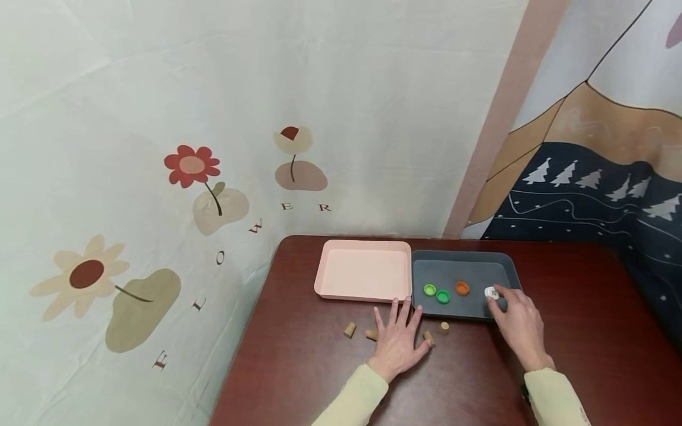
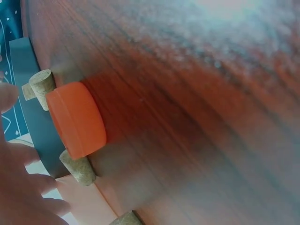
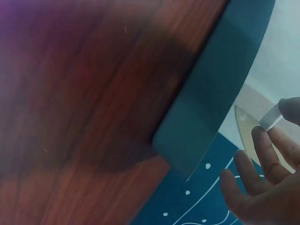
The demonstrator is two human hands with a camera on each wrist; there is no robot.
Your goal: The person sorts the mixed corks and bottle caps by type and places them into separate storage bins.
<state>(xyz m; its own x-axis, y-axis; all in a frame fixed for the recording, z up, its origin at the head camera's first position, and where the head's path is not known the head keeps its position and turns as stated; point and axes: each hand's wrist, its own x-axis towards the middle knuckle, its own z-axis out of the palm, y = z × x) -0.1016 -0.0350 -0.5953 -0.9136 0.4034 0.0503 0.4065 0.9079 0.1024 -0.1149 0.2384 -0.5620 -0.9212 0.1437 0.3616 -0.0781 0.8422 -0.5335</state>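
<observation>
Right hand pinches white cap over grey tray, three caps inside; left hand spread, holding nothing; corks, orange piece left on table

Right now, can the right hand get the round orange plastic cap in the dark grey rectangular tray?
Probably yes, if the right hand releases the round white cap it pinches; nothing visible blocks the orange cap.

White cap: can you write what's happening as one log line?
right hand: pinches white cap over dark tray | left hand: spread, near corks | in tray: lime cap, green cap, orange cap
</observation>
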